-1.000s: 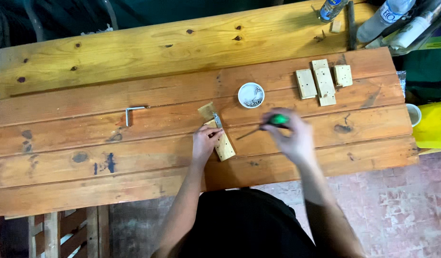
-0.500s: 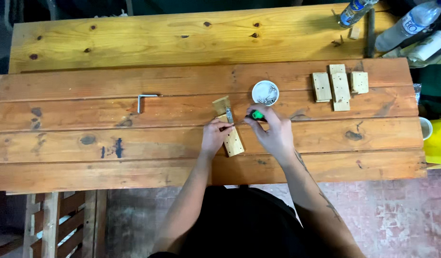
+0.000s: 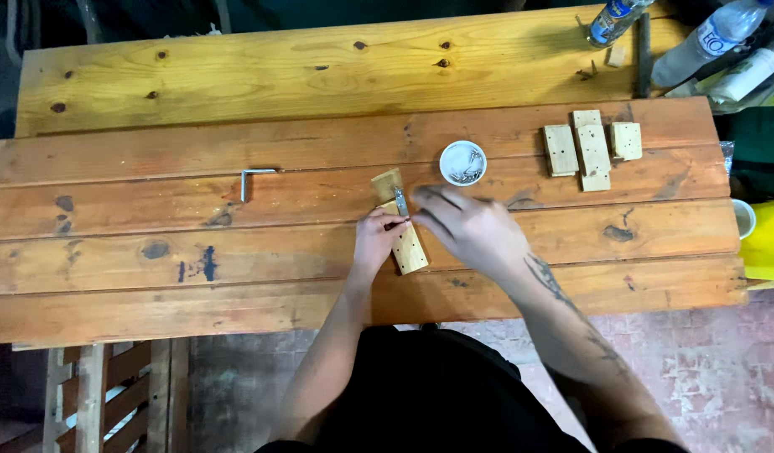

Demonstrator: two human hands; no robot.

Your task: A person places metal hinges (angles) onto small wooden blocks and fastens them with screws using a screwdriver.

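A small pale wooden block (image 3: 410, 249) lies near the middle of the plank workbench (image 3: 236, 243), joined at its far end to a second short piece (image 3: 386, 184). A small metal fitting (image 3: 400, 201) sits on top of the block. My left hand (image 3: 377, 237) pinches the block's left side at the fitting. My right hand (image 3: 475, 231) hovers over the block's right side, fingers reaching to the fitting. The green-handled screwdriver it held is hidden under the hand.
A white dish of screws (image 3: 462, 162) stands just behind the block. Several cut wooden pieces (image 3: 592, 144) lie at the right. A hex key (image 3: 251, 177) lies at the left. Plastic bottles (image 3: 704, 39) and a yellow container (image 3: 768, 241) stand along the right edge.
My right hand has moved left and closed over the block, and the screwdriver's green handle no longer shows. My left hand has kept its hold on the block.
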